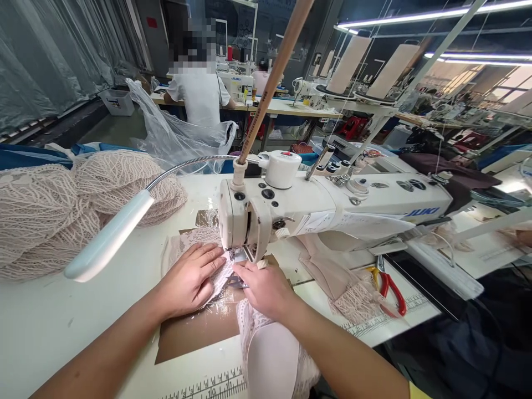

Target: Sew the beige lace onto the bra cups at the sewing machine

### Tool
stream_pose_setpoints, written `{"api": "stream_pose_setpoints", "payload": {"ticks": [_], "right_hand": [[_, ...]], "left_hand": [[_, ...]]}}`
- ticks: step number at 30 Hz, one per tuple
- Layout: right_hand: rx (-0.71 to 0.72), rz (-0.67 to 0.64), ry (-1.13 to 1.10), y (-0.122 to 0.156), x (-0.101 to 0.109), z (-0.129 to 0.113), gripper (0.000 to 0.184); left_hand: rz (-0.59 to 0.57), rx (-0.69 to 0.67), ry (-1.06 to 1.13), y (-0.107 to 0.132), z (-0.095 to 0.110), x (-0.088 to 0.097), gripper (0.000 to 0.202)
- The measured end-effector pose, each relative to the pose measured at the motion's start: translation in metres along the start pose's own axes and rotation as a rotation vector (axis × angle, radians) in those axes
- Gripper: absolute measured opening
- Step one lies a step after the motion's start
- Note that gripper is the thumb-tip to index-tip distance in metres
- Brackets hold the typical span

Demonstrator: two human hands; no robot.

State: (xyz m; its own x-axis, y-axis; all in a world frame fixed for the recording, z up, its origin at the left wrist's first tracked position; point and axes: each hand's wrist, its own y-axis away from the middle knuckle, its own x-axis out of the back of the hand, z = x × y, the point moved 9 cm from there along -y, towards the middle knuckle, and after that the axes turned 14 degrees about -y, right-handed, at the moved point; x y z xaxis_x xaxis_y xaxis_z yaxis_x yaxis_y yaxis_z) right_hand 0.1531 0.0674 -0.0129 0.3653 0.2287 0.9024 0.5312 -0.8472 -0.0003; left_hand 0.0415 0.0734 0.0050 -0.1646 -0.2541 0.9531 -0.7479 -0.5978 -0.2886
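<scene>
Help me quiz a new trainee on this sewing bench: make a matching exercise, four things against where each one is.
1 left hand
2 right hand
3 red-handled scissors
4 lace heap

a far left of the table
b flat on a lace piece
c near the table's front edge, right of both hands
d just in front of the sewing machine head

Pairs: 1-b, 2-d, 3-c, 4-a.

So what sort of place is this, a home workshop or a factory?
Most likely a garment factory's sewing floor. The left hand and right hand press lace at an industrial sewing machine, a heap of lace pieces lies beside it, and another person works at more sewing machines behind.
</scene>
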Motion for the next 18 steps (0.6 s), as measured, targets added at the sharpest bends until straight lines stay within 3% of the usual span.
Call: {"api": "stream_pose_setpoints", "payload": {"ticks": [8, 14, 18], "right_hand": [[-0.051, 0.057, -0.087, 0.001, 0.008, 0.006, 0.040], [0.053, -0.070, -0.059, 0.000, 0.000, -0.006, 0.038], [0.058, -0.082, -0.013, 0.001, -0.001, -0.009, 0.036]], "left_hand": [[-0.030, -0.106, 0.129, -0.005, 0.018, 0.010, 0.035], [-0.056, -0.127, 0.157, -0.003, 0.025, 0.009, 0.033], [-0.049, -0.119, 0.125, -0.001, 0.022, 0.008, 0.035]]}}
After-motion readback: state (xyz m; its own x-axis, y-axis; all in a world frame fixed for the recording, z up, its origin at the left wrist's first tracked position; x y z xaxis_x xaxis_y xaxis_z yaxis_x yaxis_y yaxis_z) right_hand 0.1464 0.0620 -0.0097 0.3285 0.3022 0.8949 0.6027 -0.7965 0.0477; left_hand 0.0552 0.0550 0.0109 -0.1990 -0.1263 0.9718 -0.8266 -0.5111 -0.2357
